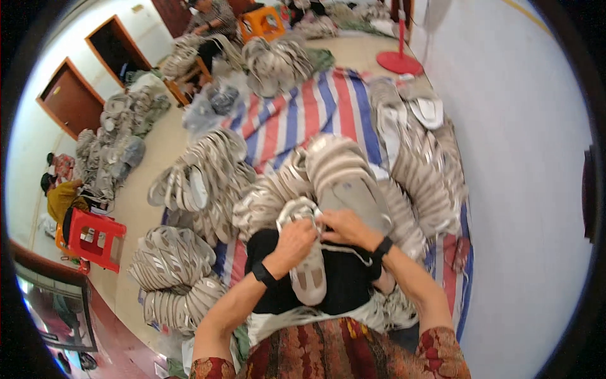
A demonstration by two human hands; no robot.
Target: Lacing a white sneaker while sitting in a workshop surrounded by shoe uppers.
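A beige and white shoe upper lies along my lap, its toe end pointing toward me. My left hand is closed over its left side, fingers curled at the lacing area. From the right, my right hand is closed in a pinch at the upper's edge, close to my left fingertips. A pale shoelace trails from there across my dark trousers. What exactly lies between the fingertips is too small to make out. Just beyond my hands stands a stack of beige shoe uppers.
More piled uppers lie to the left, with another long row by the white wall. Underneath is a striped sheet. A red stool and seated co-workers are at left; a red stand base is far off.
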